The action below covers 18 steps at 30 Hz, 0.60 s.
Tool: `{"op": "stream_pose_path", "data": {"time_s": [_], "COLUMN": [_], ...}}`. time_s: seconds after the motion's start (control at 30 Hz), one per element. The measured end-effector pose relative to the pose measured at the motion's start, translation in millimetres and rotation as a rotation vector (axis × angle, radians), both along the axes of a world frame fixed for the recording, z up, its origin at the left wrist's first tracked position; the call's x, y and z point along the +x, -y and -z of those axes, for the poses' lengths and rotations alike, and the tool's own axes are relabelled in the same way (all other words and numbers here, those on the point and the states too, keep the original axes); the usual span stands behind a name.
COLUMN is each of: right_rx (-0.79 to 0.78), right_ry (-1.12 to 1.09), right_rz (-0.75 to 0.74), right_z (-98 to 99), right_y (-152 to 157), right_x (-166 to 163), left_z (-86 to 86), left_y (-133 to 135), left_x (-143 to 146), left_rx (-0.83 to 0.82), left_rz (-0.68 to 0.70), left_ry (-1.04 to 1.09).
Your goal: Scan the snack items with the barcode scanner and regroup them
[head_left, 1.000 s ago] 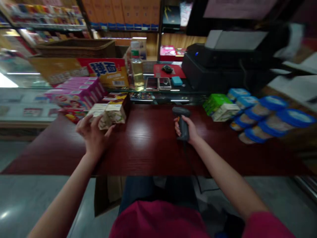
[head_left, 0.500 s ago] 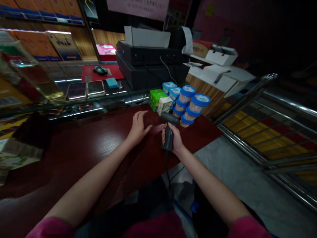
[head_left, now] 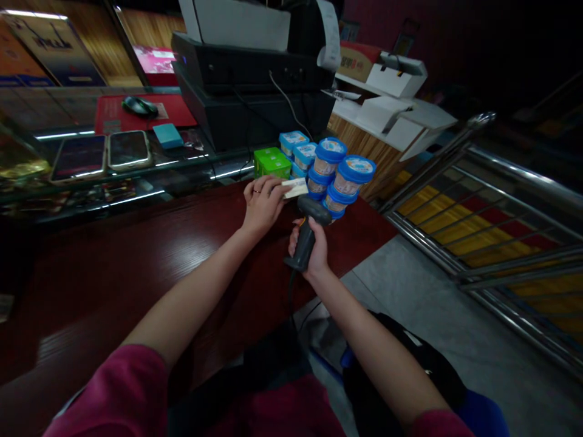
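My right hand (head_left: 317,249) is wrapped round the grip of a dark grey barcode scanner (head_left: 304,243), with the cable hanging below. The scanner's head points towards several blue-lidded tubs (head_left: 341,182), stacked at the table's back right. A small pale carton (head_left: 298,189) is in the fingers of my left hand (head_left: 264,200). The hand hides the carton's left end. Just behind my left hand is a bright green box (head_left: 272,160), close to the tubs.
Under my hands is a dark red table (head_left: 136,267). Two phones (head_left: 130,149), a blue block (head_left: 167,136) and a mouse (head_left: 139,106) lie on the glass counter. A black cash drawer (head_left: 255,115) stands behind. Metal railings (head_left: 455,249) run along the right.
My left hand has reached forward and closed on the pale carton, which stood upright before and is now tipped. My right hand keeps the scanner. The view has shifted, tilting lower.
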State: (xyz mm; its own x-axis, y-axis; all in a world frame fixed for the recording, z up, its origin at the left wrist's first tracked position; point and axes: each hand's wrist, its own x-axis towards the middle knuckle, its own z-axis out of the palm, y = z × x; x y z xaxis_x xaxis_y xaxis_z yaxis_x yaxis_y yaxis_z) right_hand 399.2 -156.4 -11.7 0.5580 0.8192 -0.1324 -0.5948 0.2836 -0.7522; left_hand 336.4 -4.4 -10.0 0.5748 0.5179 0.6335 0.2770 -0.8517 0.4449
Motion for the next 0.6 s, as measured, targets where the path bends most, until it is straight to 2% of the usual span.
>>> {"op": "stream_pose_path", "data": {"time_s": [0.1, 0.23, 0.4, 0.5, 0.6], "right_rx": [0.013, -0.006, -0.001, -0.035, -0.073], "right_ry": [0.016, 0.043, 0.058, 0.052, 0.054], "right_rz": [-0.012, -0.149, -0.483, -0.706, -0.893], "right_z": [-0.2, -2.2, -7.6, -10.3, -13.7], "right_y": [3, 6, -15, -49, -91], "right_x": [1, 4, -12, -45, -92], "left_z": [-0.7, 8.2, 22.4, 25.1, 26.4], "left_y": [1, -12, -36, -45, -47], "left_x": [-19, -68, -175, -244, -295], "left_rx": [-0.024, -0.118, -0.326, -0.445, -0.528], "left_rz": [0.02, 0.067, -0.054, -0.197, -0.303], "left_ry": [-0.001, 0.188, 0.368, 0.481, 0.583]}}
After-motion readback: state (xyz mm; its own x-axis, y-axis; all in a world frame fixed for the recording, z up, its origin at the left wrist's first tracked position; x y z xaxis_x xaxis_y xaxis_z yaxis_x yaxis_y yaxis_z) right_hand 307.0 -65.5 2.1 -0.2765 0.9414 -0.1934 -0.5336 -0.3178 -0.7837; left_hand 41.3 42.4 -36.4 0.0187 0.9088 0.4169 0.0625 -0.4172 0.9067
